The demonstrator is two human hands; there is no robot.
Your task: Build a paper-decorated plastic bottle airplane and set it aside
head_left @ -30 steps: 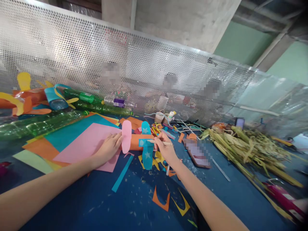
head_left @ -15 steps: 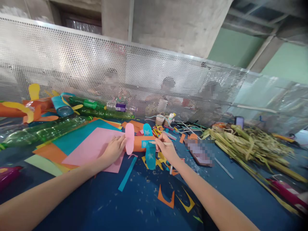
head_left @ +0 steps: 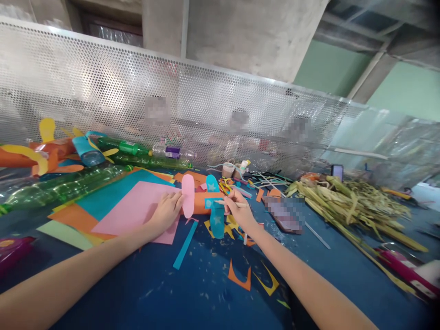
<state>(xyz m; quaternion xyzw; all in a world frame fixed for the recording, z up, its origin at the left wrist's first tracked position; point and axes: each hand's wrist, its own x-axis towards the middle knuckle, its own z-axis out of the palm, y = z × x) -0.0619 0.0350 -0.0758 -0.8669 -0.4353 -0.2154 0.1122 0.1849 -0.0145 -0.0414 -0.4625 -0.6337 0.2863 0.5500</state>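
Observation:
A toy plane lies in front of me, made of an orange tube (head_left: pixel 200 207). A pink rounded piece (head_left: pixel 188 196) stands across its left end, and a blue wing with pale stars (head_left: pixel 217 223) crosses its right part. My left hand (head_left: pixel 167 208) is closed around the tube's left end, just behind the pink piece; its fingertips are partly hidden. My right hand (head_left: pixel 238 208) pinches a thin pale stick (head_left: pixel 220 202), whose tip points left at a small blue patch on the tube. Whether the tip touches the patch I cannot tell.
Coloured paper sheets (head_left: pixel 127 206) lie under my left hand. Green plastic bottles (head_left: pixel 68 188) and other paper models (head_left: pixel 85 149) are at left. Paper scraps (head_left: pixel 239 277), a phone (head_left: pixel 283 215) and dried husks (head_left: pixel 347 201) lie rightward. A perforated metal panel (head_left: pixel 206 96) stands behind.
The view has shifted slightly. Both hands keep the same hold, and the stick's tip stays at the blue patch on the toy plane.

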